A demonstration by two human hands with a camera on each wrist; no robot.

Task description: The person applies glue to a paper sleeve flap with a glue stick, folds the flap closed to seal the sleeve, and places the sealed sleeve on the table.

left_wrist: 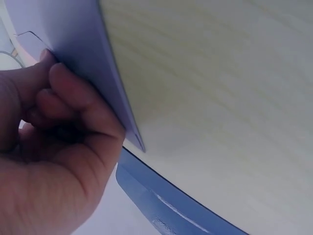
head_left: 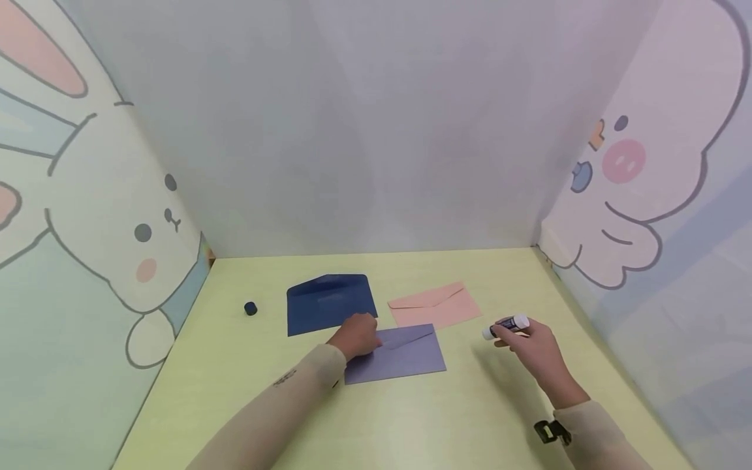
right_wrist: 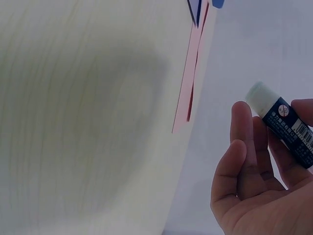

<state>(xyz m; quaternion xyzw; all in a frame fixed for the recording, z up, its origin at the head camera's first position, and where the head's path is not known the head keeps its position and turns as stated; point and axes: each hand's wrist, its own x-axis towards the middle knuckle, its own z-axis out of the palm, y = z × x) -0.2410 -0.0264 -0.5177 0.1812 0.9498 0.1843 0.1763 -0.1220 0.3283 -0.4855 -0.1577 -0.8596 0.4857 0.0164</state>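
Note:
A purple envelope (head_left: 405, 359) with a pointed flap lies at the middle of the table. My left hand (head_left: 357, 338) is over its left part, and the fingers are curled, as the left wrist view shows. There the thumb and index fingertips (left_wrist: 55, 72) meet at the edge of the flap (left_wrist: 32, 45). Off to the right, my right hand (head_left: 537, 349) holds an uncapped glue stick (head_left: 508, 326) above the table, its pale tip pointing left. Its dark label with a barcode shows in the right wrist view, gripped between thumb and fingers.
Behind the purple envelope lie a navy envelope (head_left: 331, 305) with its flap up and a pink envelope (head_left: 440, 310). A small dark cap (head_left: 250, 308) sits at the left of the pale yellow table (head_left: 411, 424). Walls with cartoon animals enclose the back and both sides.

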